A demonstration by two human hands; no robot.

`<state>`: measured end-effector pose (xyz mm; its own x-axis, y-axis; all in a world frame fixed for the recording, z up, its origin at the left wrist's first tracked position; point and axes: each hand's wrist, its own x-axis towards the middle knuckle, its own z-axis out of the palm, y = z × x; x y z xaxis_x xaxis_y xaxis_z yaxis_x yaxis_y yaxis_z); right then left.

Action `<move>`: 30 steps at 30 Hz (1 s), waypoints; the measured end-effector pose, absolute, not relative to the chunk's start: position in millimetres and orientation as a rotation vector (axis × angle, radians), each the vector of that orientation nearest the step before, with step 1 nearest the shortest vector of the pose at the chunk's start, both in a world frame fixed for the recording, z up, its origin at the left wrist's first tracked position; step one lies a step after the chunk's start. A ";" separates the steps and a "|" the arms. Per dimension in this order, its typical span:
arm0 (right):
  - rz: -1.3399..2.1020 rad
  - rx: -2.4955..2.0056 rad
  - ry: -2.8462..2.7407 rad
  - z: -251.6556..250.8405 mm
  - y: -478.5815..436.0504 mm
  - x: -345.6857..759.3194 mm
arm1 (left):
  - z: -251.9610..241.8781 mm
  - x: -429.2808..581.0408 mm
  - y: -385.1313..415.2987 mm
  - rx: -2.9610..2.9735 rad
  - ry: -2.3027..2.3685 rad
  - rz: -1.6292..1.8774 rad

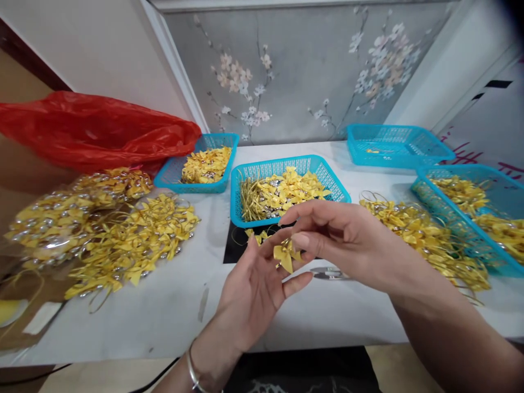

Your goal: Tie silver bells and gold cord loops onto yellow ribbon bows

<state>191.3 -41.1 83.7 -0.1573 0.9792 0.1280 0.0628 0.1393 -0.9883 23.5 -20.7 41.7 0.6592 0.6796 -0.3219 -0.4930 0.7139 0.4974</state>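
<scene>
My right hand [339,234] is closed, thumb and fingers pinching a small yellow ribbon bow [285,256] with a gold tie. Beneath it, my left hand [257,289] is turned palm up with thumb and fingers spread. The bow lies against its fingers, though the thumb is not closed on it. Just behind the hands, another yellow bow [258,237] rests on a black mat [233,248]. A small pair of metal snips [329,273] lies partly hidden under my right hand. Beyond stands a blue basket [236,204] of yellow bows with silver beads.
Piles of beaded bows [139,240] cover the left, and more bows [426,240] lie at right. A red plastic bag [94,128] hangs over another blue basket [196,188]. Further blue baskets stand at back right [401,161] and far right [450,213]. The white table [164,327] ends nearby.
</scene>
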 end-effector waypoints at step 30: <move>1.437 -0.585 -0.777 63.0 -39.3 185.8 | 37.6 21.3 -18.2 1.701 0.515 1.033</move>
